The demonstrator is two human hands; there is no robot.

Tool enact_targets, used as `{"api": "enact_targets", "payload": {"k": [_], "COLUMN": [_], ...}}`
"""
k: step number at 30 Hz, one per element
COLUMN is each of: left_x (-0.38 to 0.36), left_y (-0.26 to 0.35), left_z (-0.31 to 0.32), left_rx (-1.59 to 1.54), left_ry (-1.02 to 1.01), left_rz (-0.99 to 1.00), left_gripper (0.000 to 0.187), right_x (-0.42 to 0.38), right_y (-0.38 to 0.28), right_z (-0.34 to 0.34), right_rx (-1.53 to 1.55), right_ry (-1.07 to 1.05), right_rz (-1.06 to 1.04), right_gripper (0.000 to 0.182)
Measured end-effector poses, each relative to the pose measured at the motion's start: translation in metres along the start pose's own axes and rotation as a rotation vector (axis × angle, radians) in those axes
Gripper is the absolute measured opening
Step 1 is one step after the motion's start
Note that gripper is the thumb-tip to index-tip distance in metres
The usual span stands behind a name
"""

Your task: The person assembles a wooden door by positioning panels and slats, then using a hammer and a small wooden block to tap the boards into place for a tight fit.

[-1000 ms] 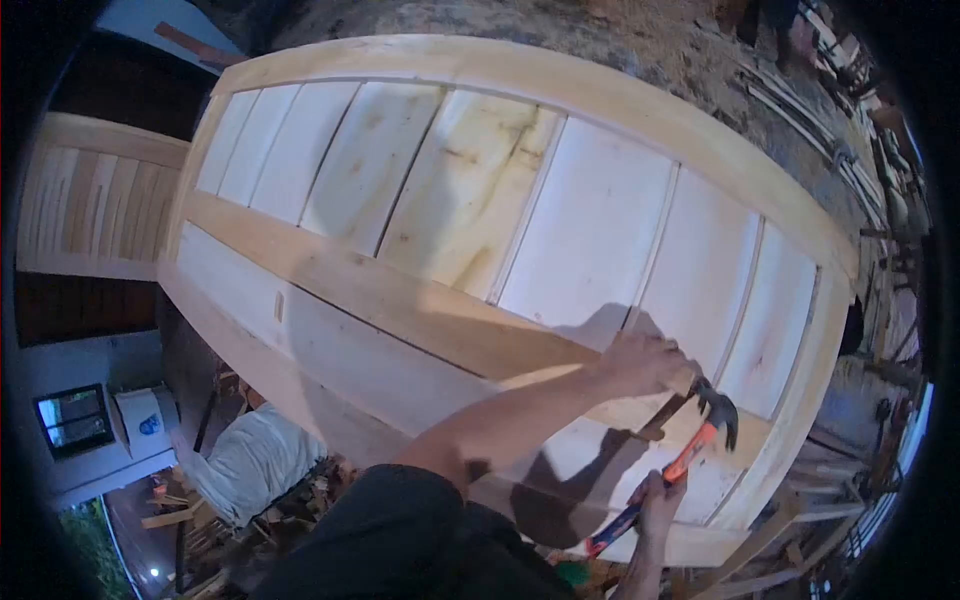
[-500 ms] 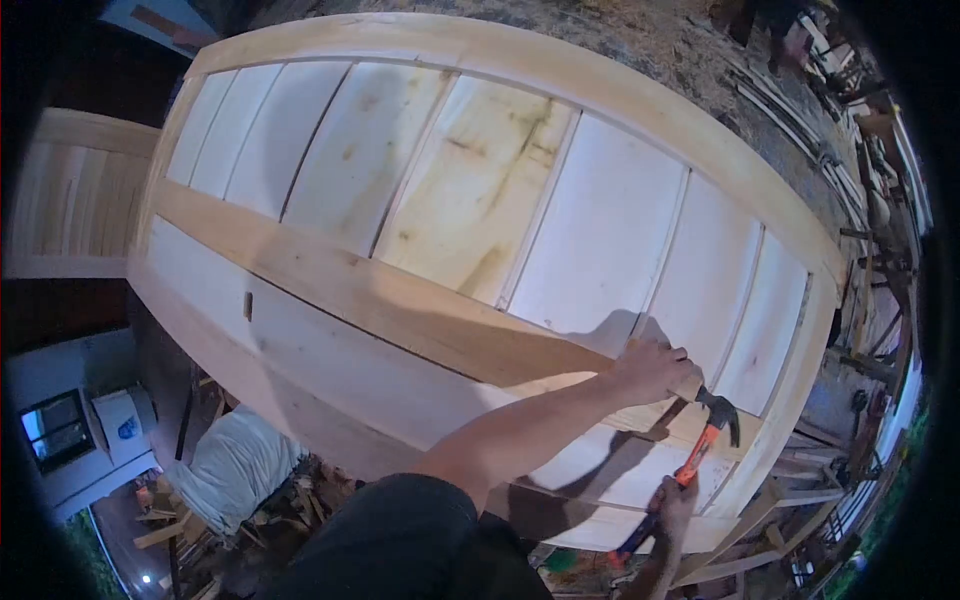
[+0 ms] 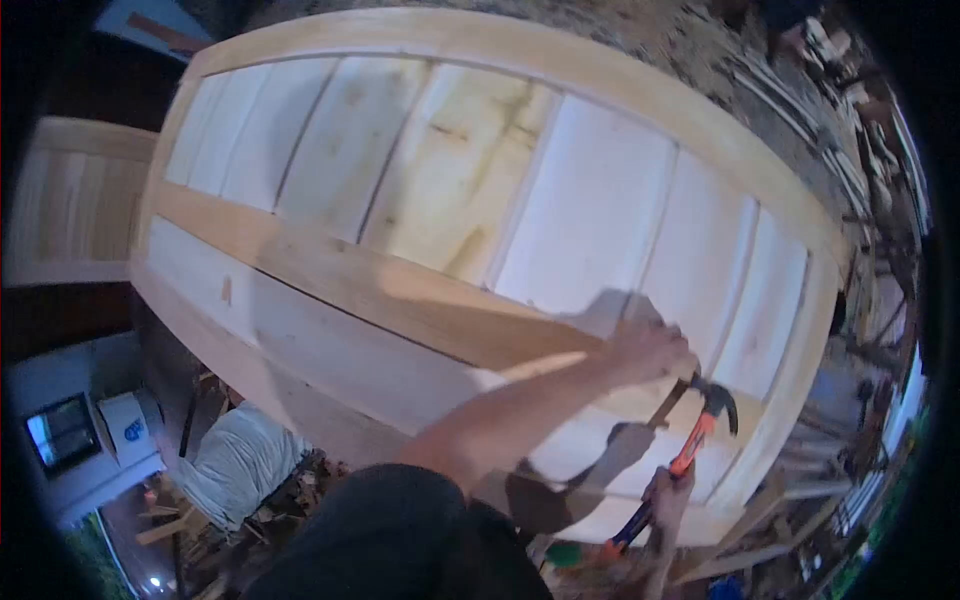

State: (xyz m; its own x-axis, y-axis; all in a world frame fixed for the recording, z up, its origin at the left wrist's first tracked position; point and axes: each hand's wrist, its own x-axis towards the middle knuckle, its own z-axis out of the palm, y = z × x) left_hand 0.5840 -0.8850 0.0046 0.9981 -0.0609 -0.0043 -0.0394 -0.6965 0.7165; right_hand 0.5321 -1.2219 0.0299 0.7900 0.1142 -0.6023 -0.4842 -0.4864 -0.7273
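Observation:
A large pale wooden panel [image 3: 450, 385], framed with rails and several boards, lies in front of me. My left hand [image 3: 645, 350] is closed over its near right part, fingers wrapped round a small pale block [image 3: 686, 366] that is blurred and mostly hidden. My right hand [image 3: 668, 492] grips a claw hammer [image 3: 690, 450] by its orange and dark handle. Its black head is up beside my left fingers, right at the block, with the claw curving away to the right. Both arms and the hammer cast shadows over the boards.
Another slatted wooden panel [image 3: 75, 200] stands at the far left. A white cloth-covered bundle [image 3: 245, 465] sits at lower left among wood scraps. Lumber strips [image 3: 790, 105] lie on the ground at upper right. A timber frame [image 3: 770, 515] is beyond the panel's right end.
The view has shifted slightly, so the panel sits a little further left and up. The hammer and both hands stay close together, with only small movement.

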Motion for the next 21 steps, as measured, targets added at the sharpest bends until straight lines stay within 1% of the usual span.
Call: {"api": "enact_targets", "payload": {"k": [1, 2, 3, 5, 7, 8, 9, 10, 11, 13, 16, 17, 19, 20, 21], "left_x": [0.004, 0.011, 0.009, 0.013, 0.013, 0.01, 0.01, 0.011, 0.01, 0.01, 0.015, 0.018, 0.013, 0.011, 0.016], "left_y": [0.006, -0.001, -0.005, -0.008, -0.001, 0.002, 0.006, 0.009, 0.013, 0.011, 0.018, 0.02, 0.007, 0.003, 0.004], "left_z": [0.005, 0.002, 0.006, 0.019, 0.007, -0.002, -0.008, -0.013, -0.015, -0.005, -0.003, -0.003, 0.008, 0.011, 0.01], "left_rx": [-0.015, 0.001, 0.038, 0.097, 0.034, 0.006, 0.018, 0.037, 0.057, 0.056, 0.135, 0.176, 0.139, 0.121, 0.12], "left_ry": [-0.026, -0.02, -0.018, -0.031, -0.057, -0.075, -0.09, -0.103, -0.119, -0.102, -0.097, -0.104, 0.003, 0.053, 0.062], "left_rz": [0.021, 0.02, -0.001, 0.014, -0.021, -0.041, -0.048, -0.06, -0.075, -0.08, -0.115, -0.131, -0.075, -0.046, -0.043], "left_gripper": [0.033, 0.034, 0.035, 0.036, 0.038, 0.039, 0.039, 0.038, 0.037, 0.043, 0.05, 0.052, 0.053, 0.053, 0.053], "right_x": [-0.012, -0.007, -0.012, 0.001, 0.015, 0.022, 0.022, 0.031, 0.026, 0.015, 0.006, 0.009, 0.004, 0.0, 0.002], "right_y": [-0.034, -0.022, -0.031, -0.004, 0.024, 0.039, 0.034, 0.046, 0.041, 0.007, -0.013, -0.022, -0.043, -0.063, -0.057], "right_z": [0.001, -0.016, -0.021, -0.046, -0.051, -0.051, -0.034, -0.031, -0.02, -0.004, -0.029, -0.037, -0.046, -0.043, -0.041], "right_rx": [-0.015, -0.052, -0.011, 0.025, 0.104, 0.142, 0.195, 0.199, 0.305, 0.284, 0.341, 0.376, 0.426, 0.49, 0.514], "right_ry": [-0.054, 0.003, 0.086, 0.206, 0.317, 0.272, 0.233, 0.25, 0.261, 0.271, 0.2, 0.237, 0.306, 0.36, 0.346], "right_rz": [0.036, -0.017, 0.018, -0.009, 0.047, 0.04, -0.025, 0.009, -0.005, 0.03, -0.012, -0.066, -0.137, -0.108, -0.065], "right_gripper": [0.03, 0.027, 0.024, 0.023, 0.025, 0.026, 0.025, 0.024, 0.023, 0.023, 0.025, 0.026, 0.027, 0.026, 0.027]}}
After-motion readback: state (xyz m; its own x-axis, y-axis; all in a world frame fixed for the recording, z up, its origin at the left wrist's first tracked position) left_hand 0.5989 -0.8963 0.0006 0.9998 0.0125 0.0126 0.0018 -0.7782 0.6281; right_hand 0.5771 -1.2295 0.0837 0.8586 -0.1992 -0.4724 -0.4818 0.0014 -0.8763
